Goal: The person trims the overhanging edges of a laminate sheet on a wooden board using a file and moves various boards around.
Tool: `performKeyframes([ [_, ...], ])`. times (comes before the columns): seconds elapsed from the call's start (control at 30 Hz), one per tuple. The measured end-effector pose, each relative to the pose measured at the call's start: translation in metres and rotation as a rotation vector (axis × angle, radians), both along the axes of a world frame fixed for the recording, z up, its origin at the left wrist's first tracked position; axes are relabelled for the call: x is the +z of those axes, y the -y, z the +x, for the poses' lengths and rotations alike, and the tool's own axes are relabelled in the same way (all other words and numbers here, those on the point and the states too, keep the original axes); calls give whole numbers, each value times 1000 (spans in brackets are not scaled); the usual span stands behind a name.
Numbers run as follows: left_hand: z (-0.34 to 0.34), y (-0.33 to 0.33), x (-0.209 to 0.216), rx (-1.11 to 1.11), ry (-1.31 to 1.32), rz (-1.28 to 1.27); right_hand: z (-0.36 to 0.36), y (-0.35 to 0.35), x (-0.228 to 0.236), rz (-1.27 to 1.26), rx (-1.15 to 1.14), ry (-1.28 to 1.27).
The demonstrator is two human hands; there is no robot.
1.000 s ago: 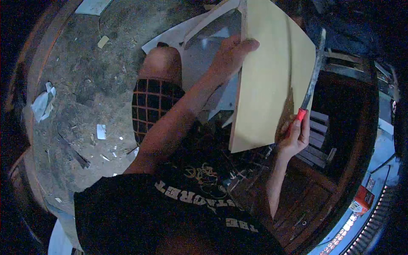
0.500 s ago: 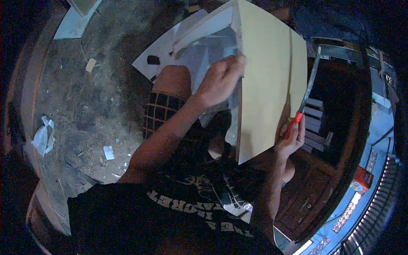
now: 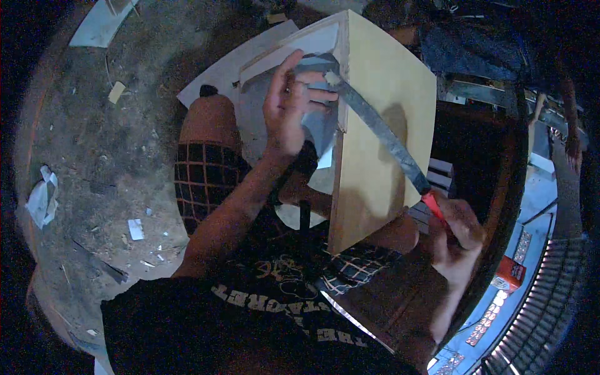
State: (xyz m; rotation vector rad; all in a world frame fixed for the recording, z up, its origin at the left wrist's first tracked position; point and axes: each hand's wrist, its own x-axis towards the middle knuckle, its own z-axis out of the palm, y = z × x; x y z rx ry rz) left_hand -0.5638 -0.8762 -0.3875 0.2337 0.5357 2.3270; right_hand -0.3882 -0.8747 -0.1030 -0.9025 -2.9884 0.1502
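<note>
A pale yellow wooden panel [image 3: 375,181] stands tilted between my knees, joined to a box-like body with a grey inner side. My left hand [image 3: 289,106] is open beside the panel's far left edge, fingers spread. In my right hand [image 3: 453,234] is the red handle of a long flat grey blade [image 3: 390,147]. The blade slants across the panel's face, casting a shadow on it. Its pale tip reaches the panel's left edge close to my left fingers; whether they touch it, I cannot tell.
A white sheet [image 3: 194,94] lies behind my left knee. Scraps of paper and a crumpled white bag [image 3: 42,197] litter the dirty floor on the left. To the right are a dark wooden cabinet [image 3: 481,150] and a red box [image 3: 509,274] against a blue surface.
My left hand has let go of the panel's edge and opened. My right hand has swung the blade from beside the panel's right edge to across its face. The panel has shifted slightly left.
</note>
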Motion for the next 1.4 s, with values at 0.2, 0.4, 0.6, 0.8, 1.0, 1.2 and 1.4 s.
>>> performKeyframes([
  [0.2,22,-7,5,120,-34,-173,-53,18,43,-27,-5,237],
  [0.4,35,-19,10,147,48,-244,-82,22,68,-85,19,493],
  [0.6,21,13,-18,217,-127,-523,-74,22,11,-68,159,602],
  [0.8,34,-13,-8,78,-32,-356,-85,31,47,-10,-22,409],
  [1.0,50,14,-53,7,-143,-532,-72,38,3,-3,95,595],
  [1.2,39,19,-13,14,-112,-452,-73,36,38,-36,102,428],
  [1.4,73,38,-81,-64,-148,-619,-49,48,-14,-47,196,592],
])
